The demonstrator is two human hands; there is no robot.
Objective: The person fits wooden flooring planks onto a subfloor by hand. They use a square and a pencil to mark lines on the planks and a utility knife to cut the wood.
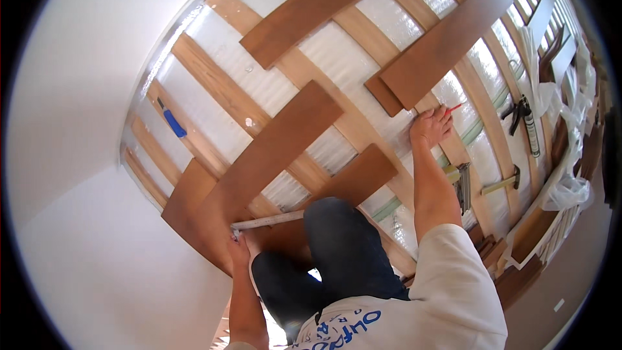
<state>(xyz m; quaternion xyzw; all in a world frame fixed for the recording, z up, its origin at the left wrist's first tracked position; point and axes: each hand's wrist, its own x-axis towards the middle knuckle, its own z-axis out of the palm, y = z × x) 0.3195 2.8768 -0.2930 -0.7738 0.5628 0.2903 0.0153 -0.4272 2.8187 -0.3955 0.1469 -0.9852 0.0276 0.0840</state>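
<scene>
My left hand is closed at the near left, its fingers pinching the end of a long pale flat bar that looks like a ruler or square. The bar lies across brown floorboards, and my knee hides its far end. Under it and beside it is a long brown board, set crosswise over another board next to the wall. A further board lies partly under my knee. To the right, my right hand rests on a wooden batten with a thin red pencil or pen between its fingers.
Pale battens run over shiny foil sheeting. A blue-handled cutter lies at the left by the white wall. More boards lie ahead. On the right are a caulking gun, a hammer and crumpled plastic wrap.
</scene>
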